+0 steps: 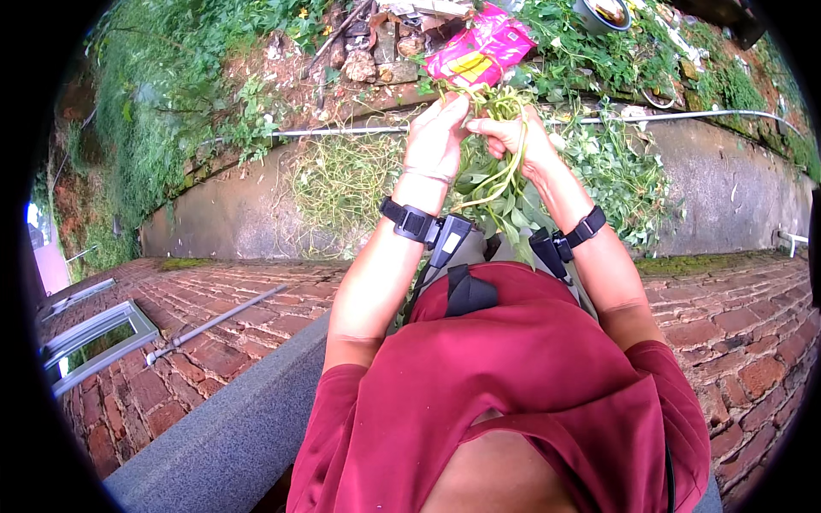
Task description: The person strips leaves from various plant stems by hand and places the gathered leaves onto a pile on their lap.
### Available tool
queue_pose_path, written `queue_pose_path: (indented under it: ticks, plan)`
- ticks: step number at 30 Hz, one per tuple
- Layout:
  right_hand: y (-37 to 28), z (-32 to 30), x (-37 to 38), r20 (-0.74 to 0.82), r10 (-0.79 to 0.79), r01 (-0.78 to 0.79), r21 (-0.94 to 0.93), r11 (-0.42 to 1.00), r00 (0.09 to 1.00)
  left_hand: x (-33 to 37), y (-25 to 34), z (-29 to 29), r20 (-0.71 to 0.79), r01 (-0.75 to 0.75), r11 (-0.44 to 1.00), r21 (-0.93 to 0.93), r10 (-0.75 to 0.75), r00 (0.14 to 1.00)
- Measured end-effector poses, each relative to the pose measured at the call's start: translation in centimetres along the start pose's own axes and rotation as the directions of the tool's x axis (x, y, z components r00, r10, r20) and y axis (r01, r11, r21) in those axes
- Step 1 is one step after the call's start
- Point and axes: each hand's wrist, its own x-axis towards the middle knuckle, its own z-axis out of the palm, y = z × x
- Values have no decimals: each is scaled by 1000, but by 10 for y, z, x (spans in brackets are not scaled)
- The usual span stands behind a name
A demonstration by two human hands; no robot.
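Note:
Out in front of me, both hands are raised over the concrete strip. My left hand (438, 137) is closed round a bunch of long green stems (494, 103). My right hand (520, 144) is closed on the same bunch, its thumb pointing toward the left hand. Some stems loop down past the right palm and end in green leaves (513, 208) hanging near my lap. The exact pinch of the fingertips is hidden by the stems. Below the left hand lies a heap of thin bare stems (351, 175); a heap of green leaves (629, 184) lies right of the right forearm.
A pink plastic bag (500, 43) lies beyond my hands, beside stones and bricks (398, 60). A round bucket (603, 15) stands far right. A pale pipe (342, 131) runs across the strip's far edge. Brick walls (205, 342) with a window (103, 342) flank me.

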Motion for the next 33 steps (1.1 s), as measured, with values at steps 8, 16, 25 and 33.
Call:
queue_pose_path:
  ticks: [8, 16, 25, 33]
  plan:
    - [-19, -22, -14, 188, -56, 164, -631, 758, 981, 6, 28, 18, -2, 54, 960, -275, -57, 998]
    - [-4, -28, -13, -45, -262, 123, -798, 590, 964, 6, 1, 1, -45, 155, 823, -546, -214, 976]
    - [42, -181, 31, -616, -6, -240, -316, 918, 788, -36, 29, 42, -112, 105, 994, -42, -110, 988]
    - [-60, -230, -55, -503, -120, 77, -106, 991, 856, -45, 82, 1, 60, -9, 999, -38, 11, 998]
